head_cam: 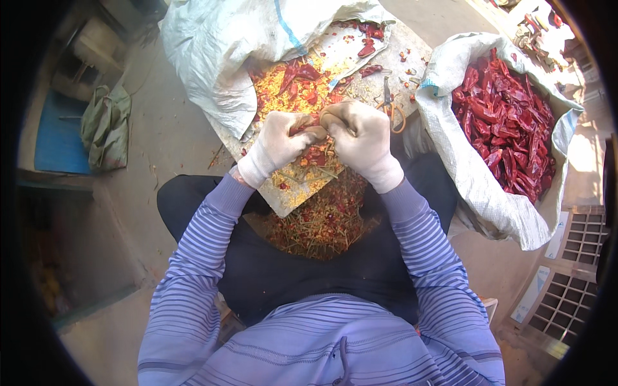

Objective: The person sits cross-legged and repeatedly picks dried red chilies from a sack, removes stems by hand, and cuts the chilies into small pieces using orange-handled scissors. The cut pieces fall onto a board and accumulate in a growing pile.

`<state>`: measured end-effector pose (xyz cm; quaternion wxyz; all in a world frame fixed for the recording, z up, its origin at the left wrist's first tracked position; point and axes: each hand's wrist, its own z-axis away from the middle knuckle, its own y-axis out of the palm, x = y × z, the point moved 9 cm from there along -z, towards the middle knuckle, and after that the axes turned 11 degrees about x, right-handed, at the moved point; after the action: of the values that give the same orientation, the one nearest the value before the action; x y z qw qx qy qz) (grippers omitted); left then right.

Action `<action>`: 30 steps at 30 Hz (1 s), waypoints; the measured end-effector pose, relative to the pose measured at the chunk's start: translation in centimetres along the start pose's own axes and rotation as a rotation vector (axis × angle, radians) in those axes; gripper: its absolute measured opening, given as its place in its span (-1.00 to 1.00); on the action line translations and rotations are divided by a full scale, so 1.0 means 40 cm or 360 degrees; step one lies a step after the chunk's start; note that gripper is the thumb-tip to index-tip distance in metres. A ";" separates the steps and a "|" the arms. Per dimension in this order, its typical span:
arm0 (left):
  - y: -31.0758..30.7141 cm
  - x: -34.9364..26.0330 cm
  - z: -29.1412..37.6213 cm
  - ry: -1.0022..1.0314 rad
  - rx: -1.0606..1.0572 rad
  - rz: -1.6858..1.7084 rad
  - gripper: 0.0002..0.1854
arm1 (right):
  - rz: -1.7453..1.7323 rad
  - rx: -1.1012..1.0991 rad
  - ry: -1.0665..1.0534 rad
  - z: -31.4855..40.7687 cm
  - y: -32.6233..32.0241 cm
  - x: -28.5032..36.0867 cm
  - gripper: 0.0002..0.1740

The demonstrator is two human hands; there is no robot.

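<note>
Both my hands wear white knit gloves with stained fingertips and meet above a low board [285, 202]. Red dried chili [300, 129] shows between the thumb and fingers of my left hand [282, 140]. My right hand [362, 137] has its fingers curled in against the left fingertips; what lies inside them is hidden. Beneath the hands, yellow chili seeds [275, 91], red pods and dry stems cover the board. Scissors with orange handles [397, 116] lie just beyond my right hand. Below the board's near edge, a heap of stems and chili scraps [323, 222] sits between my legs.
A white woven sack [217, 62] lies across the board's far left, its mouth towards the seeds. At my right stands an open woven sack [483, 202] full of dried red chilies [507, 125]. A green cloth bag [106, 125] hangs far left; metal grilles [562, 299] show at right.
</note>
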<state>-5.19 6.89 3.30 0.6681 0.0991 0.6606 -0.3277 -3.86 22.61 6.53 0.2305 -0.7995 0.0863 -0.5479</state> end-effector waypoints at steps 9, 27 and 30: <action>0.027 -0.055 0.010 0.0324 0.0091 0.0234 -0.78 | -0.1872 0.0282 0.0615 0.034 0.093 -0.152 -0.74; 0.324 -0.688 -0.380 0.0991 0.0337 -0.0617 -0.49 | 0.0050 0.0413 0.0594 0.040 -0.056 -0.072 -0.72; 0.411 -0.786 -0.472 0.1126 0.0225 -0.1001 -0.43 | 0.0551 0.0528 0.0472 0.041 -0.053 -0.057 -0.70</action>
<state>-8.51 39.79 26.11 0.2623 0.0451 0.8214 -0.5044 -3.48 25.81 5.12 0.4331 -0.6354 0.1636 -0.6180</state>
